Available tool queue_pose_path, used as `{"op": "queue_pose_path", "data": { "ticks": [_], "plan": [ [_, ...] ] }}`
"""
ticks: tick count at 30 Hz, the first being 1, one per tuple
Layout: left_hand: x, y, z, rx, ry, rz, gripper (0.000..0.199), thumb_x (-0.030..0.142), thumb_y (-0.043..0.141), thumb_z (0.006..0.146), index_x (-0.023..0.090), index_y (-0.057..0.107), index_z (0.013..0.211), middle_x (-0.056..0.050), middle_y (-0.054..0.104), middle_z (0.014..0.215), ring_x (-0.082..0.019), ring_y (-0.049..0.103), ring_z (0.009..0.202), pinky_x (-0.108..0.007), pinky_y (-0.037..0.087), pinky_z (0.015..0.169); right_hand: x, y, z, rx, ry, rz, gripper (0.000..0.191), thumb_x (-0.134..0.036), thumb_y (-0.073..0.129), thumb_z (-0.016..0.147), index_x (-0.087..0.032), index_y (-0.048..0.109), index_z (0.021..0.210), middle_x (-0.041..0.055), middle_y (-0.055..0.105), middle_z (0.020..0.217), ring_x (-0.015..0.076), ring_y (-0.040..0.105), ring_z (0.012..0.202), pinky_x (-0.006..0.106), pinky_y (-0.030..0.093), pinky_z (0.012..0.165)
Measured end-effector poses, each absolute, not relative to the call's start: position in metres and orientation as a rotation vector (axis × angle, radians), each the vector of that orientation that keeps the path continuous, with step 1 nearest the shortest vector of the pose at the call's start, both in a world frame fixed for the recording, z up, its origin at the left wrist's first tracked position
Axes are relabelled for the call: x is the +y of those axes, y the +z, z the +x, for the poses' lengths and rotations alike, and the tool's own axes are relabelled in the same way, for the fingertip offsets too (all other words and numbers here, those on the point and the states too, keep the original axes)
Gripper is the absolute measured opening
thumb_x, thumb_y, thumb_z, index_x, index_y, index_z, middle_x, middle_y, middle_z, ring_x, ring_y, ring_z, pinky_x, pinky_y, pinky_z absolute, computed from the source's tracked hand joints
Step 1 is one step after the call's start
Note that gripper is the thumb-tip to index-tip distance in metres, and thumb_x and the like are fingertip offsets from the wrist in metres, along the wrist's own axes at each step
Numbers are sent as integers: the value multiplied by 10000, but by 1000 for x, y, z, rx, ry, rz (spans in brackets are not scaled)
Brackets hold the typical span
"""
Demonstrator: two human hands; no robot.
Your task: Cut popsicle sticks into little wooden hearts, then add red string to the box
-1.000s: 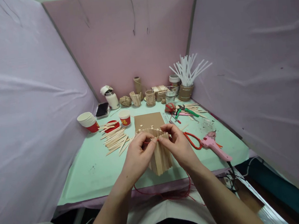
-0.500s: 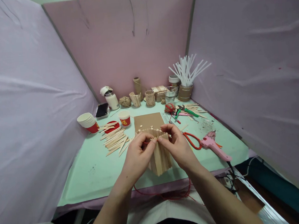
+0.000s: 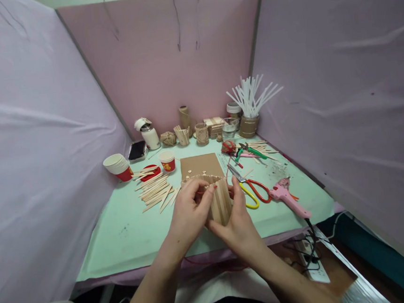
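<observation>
Between my hands is a basket-like holder (image 3: pixel 222 201) made of upright wooden craft sticks, tilted at the table's front edge. My left hand (image 3: pixel 191 206) pinches its upper rim at the left, with a bit of red cord (image 3: pixel 215 186) showing at the thumb tip. My right hand (image 3: pixel 236 217) wraps the right side, thumb low on the front and fingers up the far side. More red cord hangs below the table edge over my lap. The inside of the holder is mostly hidden.
Scissors (image 3: pixel 250 185) with red and yellow handles and a pink glue gun (image 3: pixel 288 198) lie to the right. Craft sticks (image 3: pixel 156 189) and paper cups (image 3: pixel 117 167) are at left. Behind the holder is a brown board (image 3: pixel 199 165); green-handled pliers (image 3: pixel 253 152) lie farther back.
My right hand has moved from the front rim down to the holder's right side. The holder has turned slightly, and the scissors behind my right hand now show more fully.
</observation>
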State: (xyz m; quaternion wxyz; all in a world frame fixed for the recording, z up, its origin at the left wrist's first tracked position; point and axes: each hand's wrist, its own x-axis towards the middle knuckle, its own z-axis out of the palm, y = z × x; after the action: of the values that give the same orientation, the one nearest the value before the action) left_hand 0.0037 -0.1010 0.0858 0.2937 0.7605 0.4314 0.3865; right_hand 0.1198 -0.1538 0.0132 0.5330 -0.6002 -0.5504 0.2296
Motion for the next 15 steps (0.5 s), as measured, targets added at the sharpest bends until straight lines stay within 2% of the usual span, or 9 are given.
{"op": "queue_pose_path", "data": {
  "ticks": [3, 8, 12, 15],
  "plan": [
    [-101, 84, 4, 1142, 1036, 2059, 131, 294, 528, 901, 201, 620, 893, -19, 627, 893, -164, 572, 854, -285, 432, 763, -150, 8, 120, -1282, 533, -1410, 1032, -337, 705, 735, -238, 16, 1497, 173, 299, 1471, 333, 347, 1351, 553, 373, 1053],
    [-101, 79, 3, 1127, 1135, 2079, 233, 282, 572, 877, 229, 599, 1102, -60, 582, 1155, -196, 550, 1058, -319, 441, 887, -147, 6, 124, -1242, 541, -1346, 959, -297, 676, 756, -234, 60, 1489, 170, 336, 1445, 318, 403, 1308, 530, 398, 1033],
    [-100, 76, 0, 1086, 1175, 2059, 237, 313, 547, 897, 224, 601, 1110, -83, 544, 1202, -216, 519, 1138, -349, 446, 933, -146, 5, 127, -1223, 510, -1331, 922, -309, 677, 754, -224, 115, 1480, 156, 405, 1375, 304, 439, 1260, 509, 411, 1019],
    [-98, 75, -2, 1077, 1208, 2049, 230, 311, 466, 936, 221, 619, 1083, -90, 559, 1192, -222, 535, 1124, -365, 470, 919, -146, 6, 129, -1209, 482, -1299, 888, -321, 663, 760, -219, 141, 1471, 145, 425, 1339, 290, 444, 1241, 503, 396, 1034]
  ]
}}
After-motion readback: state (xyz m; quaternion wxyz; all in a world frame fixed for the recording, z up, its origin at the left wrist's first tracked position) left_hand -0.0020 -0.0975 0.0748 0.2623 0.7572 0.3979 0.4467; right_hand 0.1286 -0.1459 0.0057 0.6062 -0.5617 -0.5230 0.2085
